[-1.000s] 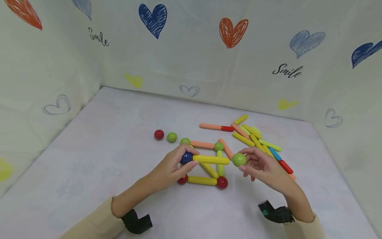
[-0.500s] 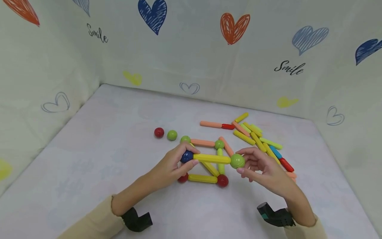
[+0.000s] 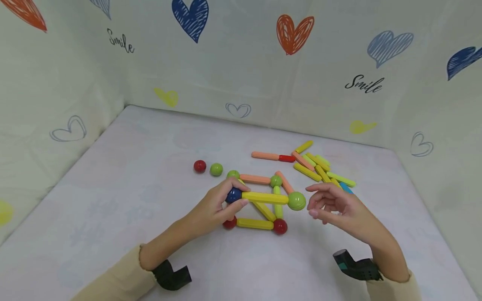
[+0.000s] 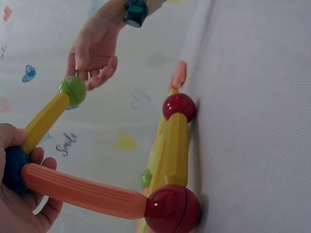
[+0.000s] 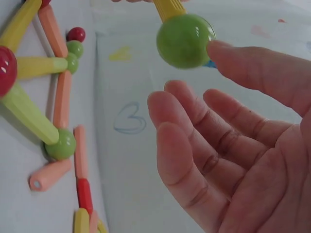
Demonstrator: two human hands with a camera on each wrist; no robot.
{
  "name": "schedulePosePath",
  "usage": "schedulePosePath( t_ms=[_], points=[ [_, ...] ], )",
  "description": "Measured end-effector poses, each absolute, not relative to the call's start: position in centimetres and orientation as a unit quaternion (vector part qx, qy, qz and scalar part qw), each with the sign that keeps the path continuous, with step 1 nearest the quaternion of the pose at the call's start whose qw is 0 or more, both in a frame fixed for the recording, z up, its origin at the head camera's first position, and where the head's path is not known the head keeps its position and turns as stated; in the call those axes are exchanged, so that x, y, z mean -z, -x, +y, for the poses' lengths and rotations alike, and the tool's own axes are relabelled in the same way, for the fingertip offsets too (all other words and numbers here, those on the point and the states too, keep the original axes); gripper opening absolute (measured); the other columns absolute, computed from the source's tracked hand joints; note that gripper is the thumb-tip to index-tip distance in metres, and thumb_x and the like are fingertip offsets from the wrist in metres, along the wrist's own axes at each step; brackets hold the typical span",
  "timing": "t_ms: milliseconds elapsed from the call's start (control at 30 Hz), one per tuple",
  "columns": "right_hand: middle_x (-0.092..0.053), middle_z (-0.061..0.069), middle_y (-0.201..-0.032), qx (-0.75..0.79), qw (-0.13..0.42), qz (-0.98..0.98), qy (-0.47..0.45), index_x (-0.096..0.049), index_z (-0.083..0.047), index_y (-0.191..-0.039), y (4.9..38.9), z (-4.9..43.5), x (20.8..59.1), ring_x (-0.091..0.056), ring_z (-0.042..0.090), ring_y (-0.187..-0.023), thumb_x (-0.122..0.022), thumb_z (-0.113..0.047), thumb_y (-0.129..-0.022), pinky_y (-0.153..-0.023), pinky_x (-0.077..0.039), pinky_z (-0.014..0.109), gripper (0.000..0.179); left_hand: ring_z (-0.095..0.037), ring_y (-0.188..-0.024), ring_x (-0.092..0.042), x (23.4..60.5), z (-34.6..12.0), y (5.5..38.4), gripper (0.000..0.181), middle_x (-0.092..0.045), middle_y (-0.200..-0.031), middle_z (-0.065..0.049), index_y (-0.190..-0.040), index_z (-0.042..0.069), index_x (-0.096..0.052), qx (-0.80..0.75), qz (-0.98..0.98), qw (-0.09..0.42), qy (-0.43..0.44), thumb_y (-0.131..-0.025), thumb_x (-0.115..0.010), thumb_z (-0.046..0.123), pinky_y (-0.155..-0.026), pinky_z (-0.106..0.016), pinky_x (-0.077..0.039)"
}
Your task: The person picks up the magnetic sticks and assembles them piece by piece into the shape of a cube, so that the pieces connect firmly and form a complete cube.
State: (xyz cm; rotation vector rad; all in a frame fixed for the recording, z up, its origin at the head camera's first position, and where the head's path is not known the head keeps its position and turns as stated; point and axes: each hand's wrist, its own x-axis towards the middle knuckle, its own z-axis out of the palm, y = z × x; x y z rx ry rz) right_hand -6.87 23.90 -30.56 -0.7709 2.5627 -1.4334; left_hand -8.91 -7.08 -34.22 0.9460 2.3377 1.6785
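Note:
My left hand (image 3: 214, 205) grips a blue ball (image 3: 234, 195) between thumb and fingers, above a flat frame of rods and balls. From the blue ball a yellow rod (image 3: 265, 197) points right, bearing a green ball (image 3: 297, 201) at its tip. In the left wrist view an orange rod (image 4: 82, 191) runs from the blue ball down to a red ball (image 4: 174, 208) of the frame. My right hand (image 3: 337, 205) holds nothing; its fingers are loosely bent just right of the green ball. The frame has another red ball (image 3: 280, 226) and an orange rod (image 3: 255, 179) at its back.
A loose red ball (image 3: 200, 166) and a green ball (image 3: 216, 169) lie left of the frame. Several loose rods, among them a yellow rod (image 3: 307, 172), are scattered at the back right. A printed cloth wall (image 3: 241, 75) stands behind the table.
The green ball, earlier pinched in my right hand and apart from the yellow rod, now sits on the rod's end. My right hand has let go and drawn back right.

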Motion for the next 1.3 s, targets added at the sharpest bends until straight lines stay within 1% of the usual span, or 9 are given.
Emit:
schedulePosePath(
  t_ms=[133,267,433,567,667,833,967,1167,1300],
  points=[
    [-0.061,-0.005,-0.094,0.466,0.014,0.854,0.231,-0.051,-0.002,-0.12,7.5,25.9,30.6,-0.06,0.008,-0.079,-0.059,0.008,-0.084,-0.062,-0.051,0.021,0.038,-0.012,-0.066,-0.051,34.1,-7.0,9.0,0.025,-0.052,-0.089,-0.003,-0.113,0.008,-0.047,-0.553,0.769,0.053,-0.315,-0.091,-0.057,0.009,-0.059,-0.022,-0.05],
    [-0.06,-0.011,-0.095,0.414,-0.006,0.895,0.164,-0.051,0.0,-0.118,8.1,28.2,30.9,-0.059,0.002,-0.083,-0.061,-0.002,-0.087,-0.071,-0.049,0.014,0.033,-0.011,-0.065,-0.051,34.1,-7.1,8.9,0.024,-0.052,-0.091,-0.003,-0.113,0.008,-0.047,-0.555,0.768,0.052,-0.315,-0.091,-0.057,0.009,-0.059,-0.022,-0.05],
    [-0.058,-0.016,-0.095,0.345,-0.006,0.933,0.1,-0.054,-0.003,-0.118,8.8,30.5,31.7,-0.055,-0.005,-0.083,-0.062,-0.014,-0.089,-0.071,-0.045,0.01,0.032,-0.01,-0.066,-0.051,34.3,-7.1,9.0,0.025,-0.053,-0.093,-0.005,-0.113,0.006,-0.047,-0.556,0.766,0.049,-0.318,-0.09,-0.058,0.007,-0.06,-0.022,-0.05],
    [-0.062,-0.001,-0.102,0.342,0.031,0.936,0.081,-0.054,-0.001,-0.119,9.7,30.5,33.0,-0.056,-0.004,-0.085,-0.06,-0.021,-0.091,-0.073,-0.047,0.013,0.035,-0.01,-0.069,-0.052,34.4,-7.1,8.9,0.025,-0.054,-0.097,-0.006,-0.112,0.005,-0.047,-0.559,0.764,0.046,-0.321,-0.09,-0.057,0.007,-0.061,-0.022,-0.051],
    [-0.063,0.009,-0.107,0.333,0.069,0.937,0.084,-0.055,-0.001,-0.12,10.4,29.2,34.2,-0.058,0.004,-0.091,-0.059,-0.026,-0.092,-0.077,-0.048,0.017,0.037,-0.01,-0.071,-0.052,34.4,-7.2,8.9,0.024,-0.054,-0.099,-0.006,-0.112,0.005,-0.047,-0.558,0.765,0.046,-0.319,-0.091,-0.057,0.007,-0.062,-0.022,-0.051],
    [-0.063,0.009,-0.103,0.305,0.113,0.941,0.089,-0.054,-0.002,-0.123,11.1,26.1,36.0,-0.058,0.02,-0.095,-0.059,-0.026,-0.091,-0.079,-0.051,0.029,0.04,-0.011,-0.069,-0.052,34.3,-7.2,8.8,0.024,-0.053,-0.095,-0.005,-0.113,0.006,-0.047,-0.553,0.769,0.045,-0.316,-0.091,-0.057,0.008,-0.061,-0.021,-0.05],
    [-0.061,0.01,-0.099,0.294,0.118,0.945,0.08,-0.051,0.001,-0.125,11.5,24.1,36.7,-0.056,0.022,-0.09,-0.059,-0.019,-0.089,-0.077,-0.052,0.035,0.041,-0.011,-0.067,-0.051,34.2,-7.2,8.9,0.025,-0.052,-0.094,-0.004,-0.113,0.007,-0.047,-0.553,0.77,0.048,-0.315,-0.091,-0.057,0.009,-0.06,-0.022,-0.05],
    [-0.054,0.008,-0.088,0.298,0.153,0.94,0.069,-0.05,0.002,-0.121,12.5,22.9,37.2,-0.049,0.019,-0.077,-0.061,-0.017,-0.087,-0.068,-0.045,0.028,0.04,-0.016,-0.063,-0.052,34.3,-7.4,9.1,0.023,-0.051,-0.09,-0.003,-0.113,0.008,-0.046,-0.555,0.768,0.049,-0.316,-0.092,-0.056,0.01,-0.058,-0.022,-0.048],
    [-0.052,0.008,-0.083,0.287,0.178,0.939,0.063,-0.047,0.002,-0.118,13.1,22.7,37.1,-0.047,0.019,-0.072,-0.063,-0.02,-0.087,-0.064,-0.042,0.027,0.041,-0.024,-0.058,-0.053,34.4,-7.4,9.2,0.023,-0.051,-0.085,-0.004,-0.113,0.007,-0.046,-0.562,0.761,0.053,-0.318,-0.092,-0.056,0.01,-0.057,-0.022,-0.048]
  ],
)
